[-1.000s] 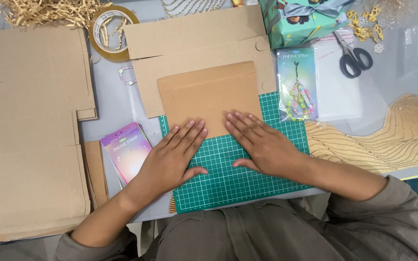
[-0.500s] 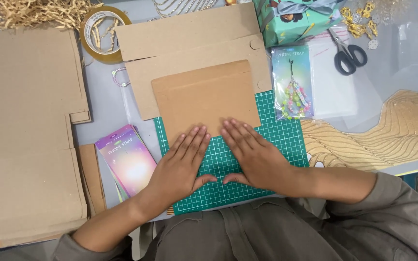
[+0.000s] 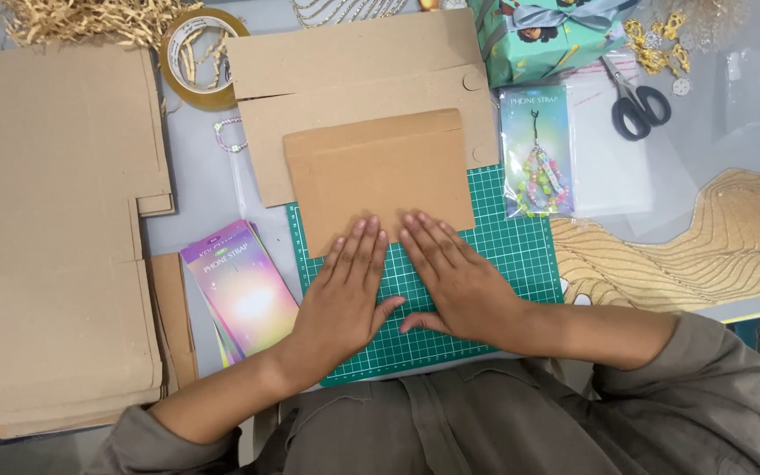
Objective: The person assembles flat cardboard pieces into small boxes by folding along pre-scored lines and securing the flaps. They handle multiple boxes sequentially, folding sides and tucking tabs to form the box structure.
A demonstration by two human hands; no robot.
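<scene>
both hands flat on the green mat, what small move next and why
Probably slide both hands forward onto the brown card: the left hand and right hand lie flat on the cutting mat, fingertips only just reaching the card's near edge, holding nothing.

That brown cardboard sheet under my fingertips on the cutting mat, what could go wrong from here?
The brown cardboard sheet is pinned only by the fingertips of the left hand and right hand at its near edge, so it may slide on the green cutting mat. If it shifts right, it could nudge the bagged phone strap.
</scene>
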